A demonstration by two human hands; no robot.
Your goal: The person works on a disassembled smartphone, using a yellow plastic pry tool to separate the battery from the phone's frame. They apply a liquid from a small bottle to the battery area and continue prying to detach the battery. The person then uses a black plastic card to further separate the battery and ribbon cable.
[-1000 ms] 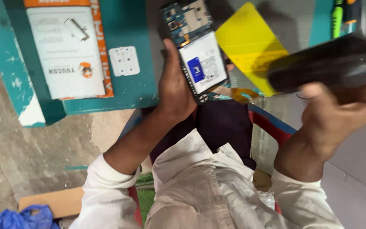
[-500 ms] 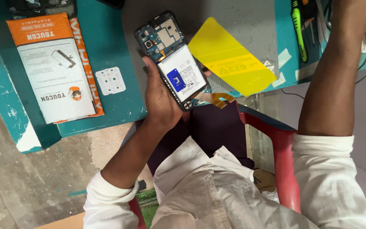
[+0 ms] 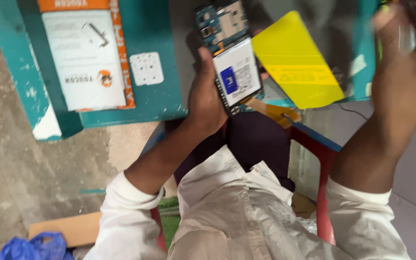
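From the head camera, the left hand (image 3: 207, 98) grips an opened phone (image 3: 230, 53), back cover off, battery showing, above the teal surface (image 3: 155, 103); it has barely moved since a moment ago; the right hand (image 3: 405, 58) has swung up to the right edge, blurred, its grip impossible to judge; a yellow sheet (image 3: 294, 60) lies between them; no containers show.

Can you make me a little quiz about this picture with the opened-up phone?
1. True or false: the left hand holds the phone with its back cover off.
2. What colour is the sheet lying right of the phone? A red, B yellow, C white.
3. Which hand is blurred at the picture's top right corner?

Key:
1. True, its insides and battery show.
2. B.
3. The right hand; what it holds cannot be made out.
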